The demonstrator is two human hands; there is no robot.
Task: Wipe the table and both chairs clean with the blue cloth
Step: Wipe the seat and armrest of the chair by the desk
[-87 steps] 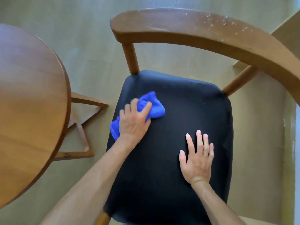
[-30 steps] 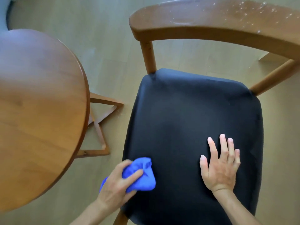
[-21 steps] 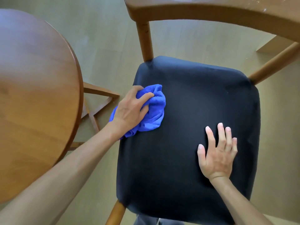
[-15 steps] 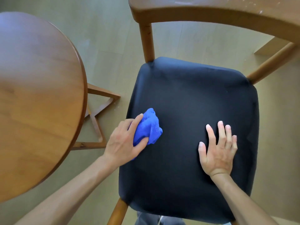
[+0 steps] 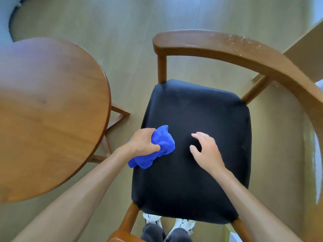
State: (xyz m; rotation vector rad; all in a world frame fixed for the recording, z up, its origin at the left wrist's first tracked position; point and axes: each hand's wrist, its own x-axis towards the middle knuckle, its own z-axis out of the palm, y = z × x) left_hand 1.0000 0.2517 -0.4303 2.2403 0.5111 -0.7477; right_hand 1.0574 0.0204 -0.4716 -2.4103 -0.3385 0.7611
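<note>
Wood table (image 5: 49,116), round, lies left of the left hand and well apart from it; its base struts show on the floor (image 5: 122,32) between table and chair (image 5: 218,46). Left hand (image 5: 142,143) grips the bunched blue cloth (image 5: 157,149), fingers curled over its top, thumb under. Cloth sits at the left edge of the black seat (image 5: 201,180), a fold trailing back below the wrist. Right hand (image 5: 206,151), just right of the cloth, hovers over mid-seat, fingers loosely bent and spread, holding nothing; slightly blurred, so contact with the seat cannot be told. Curved backrest with pale specks arcs beyond and right of both hands. Shoes (image 5: 167,222) show below the seat's near edge, between the forearms.

Against half a second ago: right hand was flat on the seat further right, and has lifted and shifted toward the cloth. Left hand with cloth sits slightly further in on the seat.
</note>
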